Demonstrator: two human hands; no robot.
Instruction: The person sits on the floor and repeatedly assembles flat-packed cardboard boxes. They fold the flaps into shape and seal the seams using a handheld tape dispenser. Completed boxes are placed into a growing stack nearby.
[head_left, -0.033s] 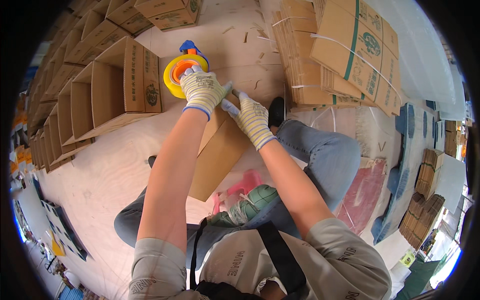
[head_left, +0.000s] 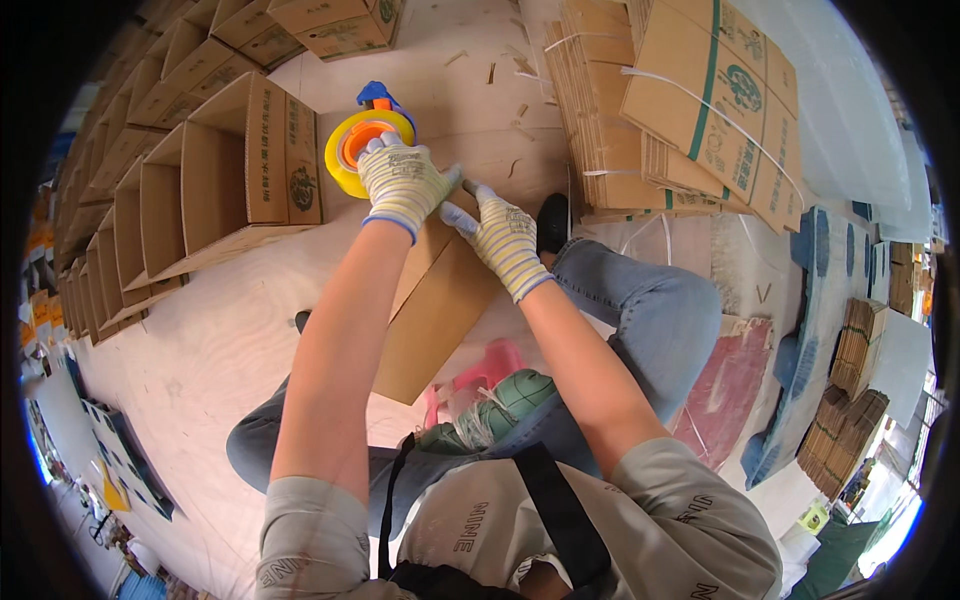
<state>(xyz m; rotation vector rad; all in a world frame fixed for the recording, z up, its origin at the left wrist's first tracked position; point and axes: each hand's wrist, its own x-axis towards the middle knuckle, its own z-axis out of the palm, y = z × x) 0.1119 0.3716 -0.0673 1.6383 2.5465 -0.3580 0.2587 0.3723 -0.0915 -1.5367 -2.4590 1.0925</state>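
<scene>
A: Hands first. What're they doing?

B: Both wear striped knit gloves. Left hand [head_left: 402,185] is closed round a yellow tape roll with an orange core and a blue handle [head_left: 362,140], upper middle of the frame. Right hand [head_left: 505,240] lies mostly flat, fingers stretched toward the left one. It presses down and grips nothing.

A: Pressing on what?

B: A plain brown cardboard box [head_left: 440,310], mid frame, running down from the hands toward the person's lap. The tape roll sits right at its far end, and the two hands nearly touch there.

A: Any tape on it yet?

B: Can't tell, the gloves hide that spot. I'd guess it's the start of a strip, w/ the roll at the box edge.

A: OK. Floor & room?

B: Pale wooden board floor [head_left: 200,340] with small scraps on it. The person sits on it in blue jeans [head_left: 650,310]. A row of open brown boxes [head_left: 230,170] stands at the left. Flat card bundles tied with white straps [head_left: 680,100] sit upper right. A pink plastic thing [head_left: 480,370] and a green ball of string [head_left: 510,400] lie just below the box. There's a red mat [head_left: 725,380] at the right, and more small card stacks [head_left: 850,430] lower right.
</scene>
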